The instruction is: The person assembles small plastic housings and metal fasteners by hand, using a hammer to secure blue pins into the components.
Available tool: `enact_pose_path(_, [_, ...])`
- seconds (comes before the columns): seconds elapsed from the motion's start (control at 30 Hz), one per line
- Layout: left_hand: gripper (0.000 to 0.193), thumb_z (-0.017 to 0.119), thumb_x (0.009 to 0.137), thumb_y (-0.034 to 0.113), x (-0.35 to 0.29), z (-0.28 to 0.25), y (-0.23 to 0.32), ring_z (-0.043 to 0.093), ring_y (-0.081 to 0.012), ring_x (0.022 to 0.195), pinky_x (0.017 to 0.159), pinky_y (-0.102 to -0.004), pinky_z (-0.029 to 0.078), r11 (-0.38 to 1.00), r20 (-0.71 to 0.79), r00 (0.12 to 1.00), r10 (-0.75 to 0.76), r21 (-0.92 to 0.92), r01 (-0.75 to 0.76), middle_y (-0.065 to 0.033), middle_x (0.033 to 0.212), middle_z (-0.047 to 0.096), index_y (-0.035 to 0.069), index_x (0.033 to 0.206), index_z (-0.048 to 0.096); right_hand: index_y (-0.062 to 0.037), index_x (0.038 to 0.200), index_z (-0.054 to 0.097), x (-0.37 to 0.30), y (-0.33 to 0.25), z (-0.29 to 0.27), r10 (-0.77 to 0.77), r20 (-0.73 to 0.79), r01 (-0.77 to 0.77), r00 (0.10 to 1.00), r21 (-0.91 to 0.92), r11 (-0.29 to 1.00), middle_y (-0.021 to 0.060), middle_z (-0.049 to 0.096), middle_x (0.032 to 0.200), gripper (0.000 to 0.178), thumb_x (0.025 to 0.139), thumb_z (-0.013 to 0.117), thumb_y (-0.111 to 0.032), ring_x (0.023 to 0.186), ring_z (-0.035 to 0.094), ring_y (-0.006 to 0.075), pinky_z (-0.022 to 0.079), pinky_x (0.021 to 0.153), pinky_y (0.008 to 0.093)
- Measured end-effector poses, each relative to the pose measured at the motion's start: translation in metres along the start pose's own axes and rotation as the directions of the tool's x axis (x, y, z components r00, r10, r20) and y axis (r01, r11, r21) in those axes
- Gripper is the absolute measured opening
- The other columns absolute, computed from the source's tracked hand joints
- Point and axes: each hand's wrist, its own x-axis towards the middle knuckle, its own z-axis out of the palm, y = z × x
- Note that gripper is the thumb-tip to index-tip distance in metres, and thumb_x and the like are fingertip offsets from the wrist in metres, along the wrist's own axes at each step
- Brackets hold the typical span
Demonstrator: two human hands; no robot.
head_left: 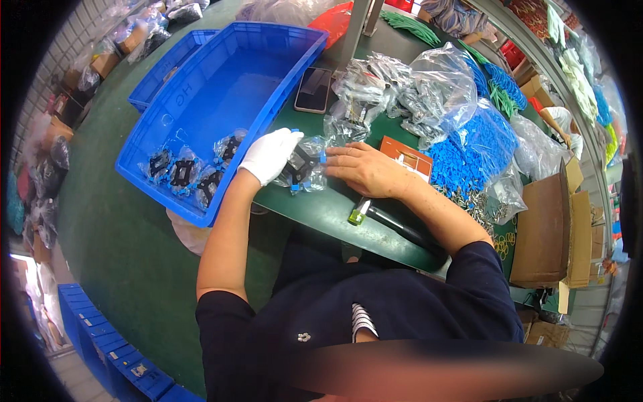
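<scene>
Between my hands on the green table lies a black frame-shaped part (303, 165) with blue end pieces, wrapped in a clear plastic bag. My left hand (268, 157), in a white glove, grips the bag's left side with its fingers together. From the other side my bare right hand (365, 171) closes on the right edge by a blue end piece; its thumb is hidden. Several similar bagged black parts (182, 173) sit in the near end of a large blue bin (231, 74) at the left. Below my right hand lies a black-handled tool (395, 224) with a bright green end.
A phone (313, 90) lies beside the bin. Bagged metal parts (375, 84) are heaped behind my hands. An orange-brown box (406, 158), a pile of small blue pieces (469, 147) and an open cardboard box (544, 224) stand at the right. A metal post (353, 33) rises at the back.
</scene>
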Motion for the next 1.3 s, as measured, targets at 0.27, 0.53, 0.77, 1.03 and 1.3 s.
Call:
enact_pose_path(0.27, [0.029,0.047,0.104,0.027,0.015,-0.009,0.011,0.069,-0.0354,0.093,0.081,-0.0458,0.054,0.81,0.249,0.927,0.279,0.458,-0.367,-0.0144,0.098,0.07,0.011,0.115,0.069,-0.0086,0.131,0.062,0.0,0.002,0.002,-0.015,0.001,0.015,1.0,0.084,0.996,0.0091,0.06,0.142,0.044,0.088,0.068,-0.007,0.141,0.05,0.0283,0.045,0.104,0.0436])
enact_pose_path(0.53, [0.045,0.051,0.102,0.047,0.021,-0.003,0.026,0.067,-0.0369,0.088,0.078,-0.047,0.052,0.895,0.038,0.984,0.176,0.409,-0.176,-0.0161,0.09,0.069,0.008,0.087,0.068,-0.0084,0.131,0.062,-0.002,0.007,0.004,-0.011,-0.019,0.013,1.0,0.107,0.994,0.0093,0.06,0.143,0.043,0.088,0.067,-0.006,0.14,0.051,0.0288,0.045,0.105,0.0441])
enact_pose_path(0.77, [0.037,0.047,0.105,0.037,0.024,-0.006,0.019,0.07,-0.0328,0.09,0.08,-0.0421,0.054,0.997,0.079,0.994,0.073,-0.001,-0.073,-0.0129,0.099,0.074,0.016,0.112,0.076,-0.0099,0.129,0.066,-0.003,0.013,0.005,-0.032,-0.042,0.036,0.999,0.099,0.994,0.0064,0.063,0.14,0.039,0.09,0.066,-0.011,0.137,0.054,0.0247,0.048,0.102,0.043])
enact_pose_path(1.03, [0.033,0.05,0.103,0.036,0.047,-0.008,0.004,0.072,-0.0316,0.084,0.077,-0.0405,0.056,0.771,0.234,0.88,0.413,0.424,-0.475,-0.0105,0.099,0.076,0.021,0.115,0.077,-0.0083,0.124,0.068,0.001,0.019,0.012,-0.041,-0.072,0.05,0.997,0.135,0.99,0.0074,0.066,0.135,0.035,0.089,0.067,-0.009,0.135,0.056,0.0259,0.049,0.1,0.0436])
enact_pose_path(1.3, [0.038,0.062,0.094,0.044,0.049,-0.006,0.022,0.068,-0.0327,0.07,0.066,-0.0457,0.05,0.623,0.204,0.823,0.531,0.564,-0.542,-0.0116,0.076,0.072,0.012,0.076,0.073,-0.0086,0.122,0.069,0.0,0.019,0.011,-0.043,-0.066,0.051,0.997,0.126,0.991,0.0066,0.066,0.135,0.032,0.089,0.068,-0.01,0.134,0.057,0.0261,0.05,0.099,0.0434])
